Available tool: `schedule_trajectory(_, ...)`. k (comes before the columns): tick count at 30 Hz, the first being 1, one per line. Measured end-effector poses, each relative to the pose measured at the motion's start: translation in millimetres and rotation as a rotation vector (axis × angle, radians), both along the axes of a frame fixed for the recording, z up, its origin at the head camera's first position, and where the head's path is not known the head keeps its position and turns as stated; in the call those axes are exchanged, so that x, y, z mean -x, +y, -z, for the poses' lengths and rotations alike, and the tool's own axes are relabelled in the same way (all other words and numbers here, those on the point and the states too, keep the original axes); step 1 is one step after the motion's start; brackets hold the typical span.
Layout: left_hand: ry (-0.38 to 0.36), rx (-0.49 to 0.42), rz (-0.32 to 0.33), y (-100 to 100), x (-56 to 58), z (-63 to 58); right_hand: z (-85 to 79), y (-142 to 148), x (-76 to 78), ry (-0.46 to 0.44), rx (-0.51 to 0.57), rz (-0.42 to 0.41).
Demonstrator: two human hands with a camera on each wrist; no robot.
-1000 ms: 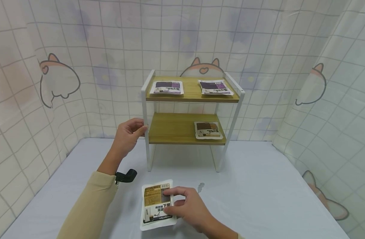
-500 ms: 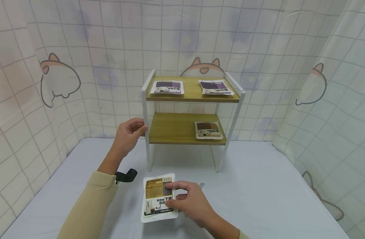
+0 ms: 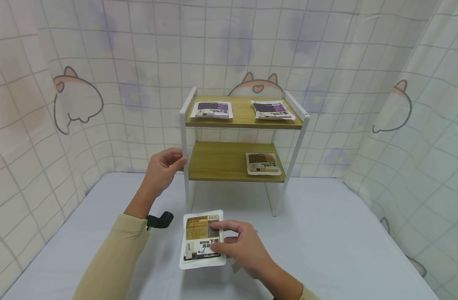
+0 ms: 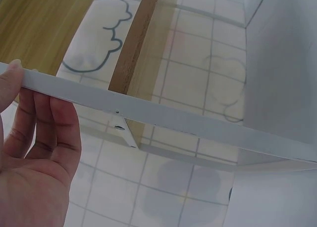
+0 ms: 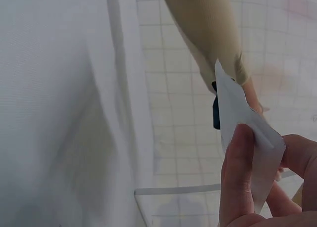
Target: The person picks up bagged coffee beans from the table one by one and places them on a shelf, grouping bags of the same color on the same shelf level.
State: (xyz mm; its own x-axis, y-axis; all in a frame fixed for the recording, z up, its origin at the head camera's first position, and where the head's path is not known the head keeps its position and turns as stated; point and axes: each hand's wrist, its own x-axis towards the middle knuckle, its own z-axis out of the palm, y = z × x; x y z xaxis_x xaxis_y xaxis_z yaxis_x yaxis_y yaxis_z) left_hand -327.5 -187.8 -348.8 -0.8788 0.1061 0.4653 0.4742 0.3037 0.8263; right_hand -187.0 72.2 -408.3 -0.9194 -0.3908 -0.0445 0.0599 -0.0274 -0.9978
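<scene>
My right hand (image 3: 245,248) pinches the right edge of a flat white packet (image 3: 202,239) with a brown and white printed label. The packet is held above the table in front of the rack; its plain white underside shows in the right wrist view, with the right hand's fingers (image 5: 237,172) against it. My left hand (image 3: 162,171) grips the front left upright of a two-tier rack (image 3: 184,141) with white posts and wooden shelves. In the left wrist view the left hand (image 4: 39,153) has its thumb and fingers on either side of that white post.
On the upper shelf lie purple-labelled packets, one left (image 3: 212,110) and a small pile right (image 3: 272,110). A brown-labelled packet (image 3: 264,163) lies on the right of the lower shelf (image 3: 217,160). The white table (image 3: 319,233) meets grid-patterned curtains (image 3: 146,83) behind.
My right hand has carried the packet forward, up in the view, towards the rack, and slightly right. The left hand keeps its hold on the post.
</scene>
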Motion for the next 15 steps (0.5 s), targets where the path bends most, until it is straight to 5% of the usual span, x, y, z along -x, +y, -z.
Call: schedule_trajectory(15,0.008,0.003,-0.007,0.1,-1.1,-0.4,-11.2,5.9,11.5,0.031,0.042,0.040)
